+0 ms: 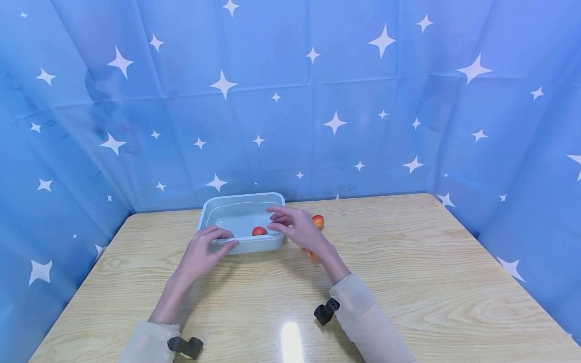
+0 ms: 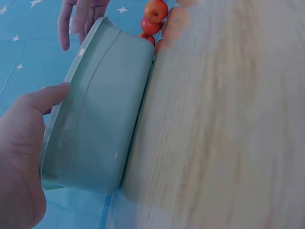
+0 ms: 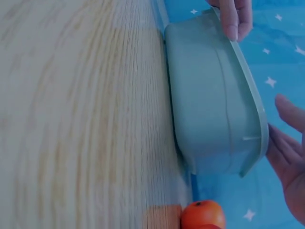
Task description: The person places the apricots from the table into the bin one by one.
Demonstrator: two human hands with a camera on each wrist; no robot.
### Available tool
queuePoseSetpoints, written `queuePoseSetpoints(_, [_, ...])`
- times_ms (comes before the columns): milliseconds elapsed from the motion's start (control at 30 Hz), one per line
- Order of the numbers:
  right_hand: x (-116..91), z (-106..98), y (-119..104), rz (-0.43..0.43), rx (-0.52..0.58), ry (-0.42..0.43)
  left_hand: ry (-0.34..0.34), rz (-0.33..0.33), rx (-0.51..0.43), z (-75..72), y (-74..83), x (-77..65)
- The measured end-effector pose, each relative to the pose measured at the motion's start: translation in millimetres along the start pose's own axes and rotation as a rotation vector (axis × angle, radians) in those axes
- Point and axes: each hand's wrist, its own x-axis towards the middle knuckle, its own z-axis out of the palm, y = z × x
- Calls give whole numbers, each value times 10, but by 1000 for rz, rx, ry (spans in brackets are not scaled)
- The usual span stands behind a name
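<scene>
nearest, a pale fabric sleeve (image 1: 150, 343) and its pair, each with a small black wrist camera (image 1: 186, 347), cross the light wood-grain table (image 1: 431, 277). beyond them the left hand (image 1: 203, 254) pinches the near rim of a pale blue-green, rectangular, smooth plastic-looking bin (image 1: 256, 246). the bin stands on the table, and just inside its near wall lies one small round orange-red fruit (image 1: 259, 231). the right hand (image 1: 297, 227) reaches over the bin's right end, fingers extended, thumb apart, holding nothing.

the work looks partway at most: one fruit is in the bin, while several loose orange-red fruits (image 1: 318, 221) lie outside, right of it, and seem to be what is left. farther off hangs a blue curtain with white stars (image 1: 272, 126).

only the head view shows the bin's inside and its fruit; both wrist views meet the outer wall. the left wrist view shows the left thumb (image 2: 57, 95) against the rim and at least three fruits bunched past the bin's end, which the right arm partly covers from above. the right wrist view catches only some of them at its lower edge.
</scene>
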Motion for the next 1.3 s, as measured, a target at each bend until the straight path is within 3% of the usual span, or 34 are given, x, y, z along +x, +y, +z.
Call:
queuePoseSetpoints(500, [-50,-90,-28,-85,-24,42,13,0,-4,11,-7,-23])
queuePoseSetpoints(1033, [-163,-307,-47,-71,-105,33,8,-2,0,6,-13,-29])
queuePoseSetpoints(1300, [-216,-400,-3,-111,-115,23,10,5,-10,12,-18,-20])
